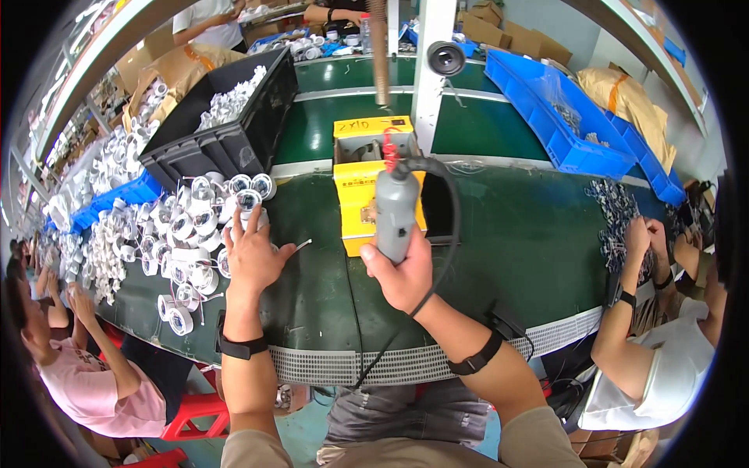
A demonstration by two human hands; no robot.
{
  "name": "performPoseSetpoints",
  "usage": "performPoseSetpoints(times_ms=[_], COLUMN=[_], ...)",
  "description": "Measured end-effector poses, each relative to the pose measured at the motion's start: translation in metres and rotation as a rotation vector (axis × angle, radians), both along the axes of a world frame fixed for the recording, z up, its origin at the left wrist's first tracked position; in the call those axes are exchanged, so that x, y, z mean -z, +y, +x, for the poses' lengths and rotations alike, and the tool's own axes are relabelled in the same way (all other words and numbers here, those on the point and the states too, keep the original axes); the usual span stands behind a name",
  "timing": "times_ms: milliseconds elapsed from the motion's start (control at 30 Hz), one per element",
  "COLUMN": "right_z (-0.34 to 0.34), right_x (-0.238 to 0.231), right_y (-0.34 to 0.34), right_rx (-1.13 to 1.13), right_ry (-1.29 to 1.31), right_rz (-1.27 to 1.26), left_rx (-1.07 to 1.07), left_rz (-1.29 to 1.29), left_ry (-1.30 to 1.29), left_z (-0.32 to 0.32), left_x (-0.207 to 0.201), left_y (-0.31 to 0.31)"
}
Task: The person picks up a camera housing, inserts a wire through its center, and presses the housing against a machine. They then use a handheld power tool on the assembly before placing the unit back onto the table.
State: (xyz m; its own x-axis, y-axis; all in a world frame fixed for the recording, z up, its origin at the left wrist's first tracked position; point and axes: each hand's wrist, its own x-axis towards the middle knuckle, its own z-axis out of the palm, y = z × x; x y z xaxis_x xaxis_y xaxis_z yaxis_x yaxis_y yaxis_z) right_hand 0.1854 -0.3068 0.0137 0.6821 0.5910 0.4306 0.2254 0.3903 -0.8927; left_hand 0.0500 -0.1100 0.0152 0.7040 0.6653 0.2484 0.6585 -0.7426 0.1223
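Note:
My right hand [407, 279] is wrapped round the grey body of an electric screwdriver [396, 210]. A dark cable leaves its top end and loops down on the right, and a red coiled cord [389, 148] is at the same end. The tool's tip is hidden by my hand. Directly behind it stands a yellow box [356, 204] with an open top. On the left, my left hand [256, 253] is spread open, its fingertips at a white round housing [248, 200] with a dark centre. That housing lies at the edge of a pile of similar white housings [181, 226].
A black crate [257, 129] of small white parts stands at the back left. Blue bins [546, 101] line the back right, near a heap of dark small parts [612, 210]. A white post [427, 93] rises behind the box. People work on both sides.

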Motion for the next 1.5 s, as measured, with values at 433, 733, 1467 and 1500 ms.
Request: performPoseSetpoints(times_ms=[433, 733, 1467, 1500], right_z=[0.014, 0.012, 0.013, 0.013], right_x=[-0.01, 0.002, 0.004, 0.002], right_y=[0.004, 0.002, 0.002, 0.001], right_rx=[0.185, 0.057, 0.092, 0.071], right_ry=[-0.343, -0.267, -0.195, -0.181], right_rz=[0.008, -0.046, -0.006, -0.001], left_rx=[-0.017, 0.23, 0.452, 0.453], left_rz=[0.189, 0.123, -0.346, -0.353], left_ry=[-0.26, -0.502, -0.529, -0.53], left_z=[0.017, 0.028, 0.033, 0.033], left_x=[-0.003, -0.014, -0.009, -0.009], left_y=[-0.026, -0.047, -0.058, -0.059])
